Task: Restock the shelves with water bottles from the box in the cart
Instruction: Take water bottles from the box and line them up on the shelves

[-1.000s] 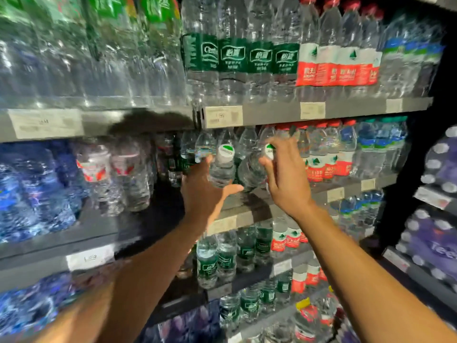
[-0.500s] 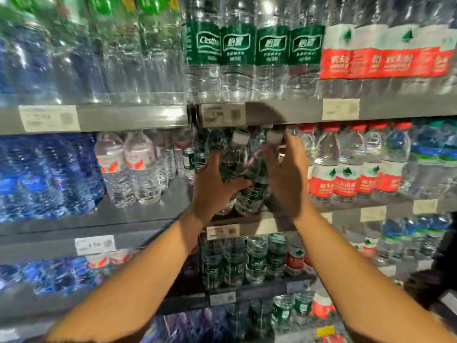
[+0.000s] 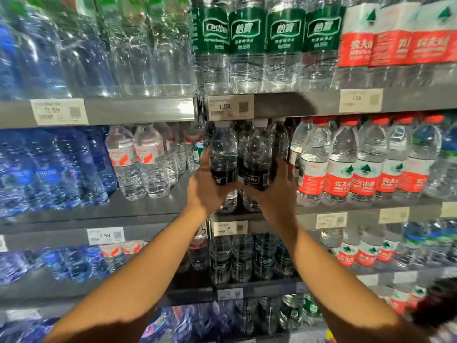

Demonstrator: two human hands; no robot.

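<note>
Both hands cover the lower labels of two dark-labelled bottles (image 3: 223, 159); their bases sit in shadow. Top-shelf bottles (image 3: 247, 40) are cropped at the neck; left blue bottles (image 3: 49, 169) blur.

Only two arms of the person are in view, each ending in a hand; the left hand (image 3: 205, 191) and the right hand (image 3: 277, 194) are both bare, with no glove on them; the forearms are bare too, from the wrist down to the lower edge of the view, so no sleeve or cuff shows; no watch, bracelet or band shows on either wrist; no ring can be seen on the fingers that show; the arms are slim and smooth, and partly in shadow near the camera.
</note>
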